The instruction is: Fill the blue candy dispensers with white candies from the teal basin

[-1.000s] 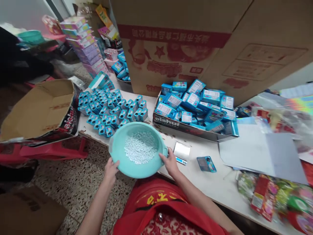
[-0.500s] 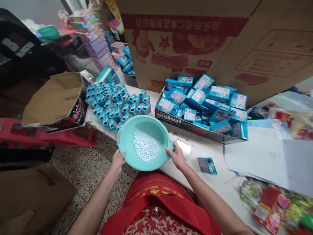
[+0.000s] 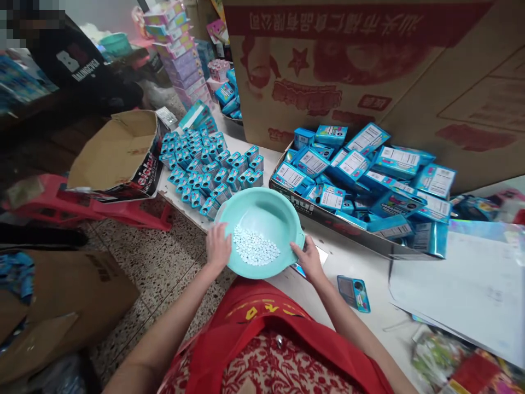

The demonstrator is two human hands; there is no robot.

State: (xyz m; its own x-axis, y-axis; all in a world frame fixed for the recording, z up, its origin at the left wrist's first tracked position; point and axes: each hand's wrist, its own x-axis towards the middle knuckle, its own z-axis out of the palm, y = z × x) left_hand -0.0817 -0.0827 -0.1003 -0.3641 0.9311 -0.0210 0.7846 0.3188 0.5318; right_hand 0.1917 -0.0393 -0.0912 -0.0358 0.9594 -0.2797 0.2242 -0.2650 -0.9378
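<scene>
Both hands are on the teal basin (image 3: pixel 262 216), gripping opposite sides of its rim: the left hand (image 3: pixel 218 247) clamps the near-left edge, the right hand (image 3: pixel 308 259) the near-right edge. White tablets (image 3: pixel 255 249) sit heaped low in the basin, between the two hands. Just beyond the left hand stand rows of small blue tins (image 3: pixel 209 167). Beyond the right hand, a carton of blue boxes (image 3: pixel 361 175). Beside the right hand, one open tin (image 3: pixel 353 291) lies on the table (image 3: pixel 328 273).

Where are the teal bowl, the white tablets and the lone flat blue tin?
teal bowl (image 3: pixel 266 210), head view, bare inner wall.
white tablets (image 3: pixel 255 250), head view, middle of the heap.
flat blue tin (image 3: pixel 353 293), head view, its lid.
</scene>
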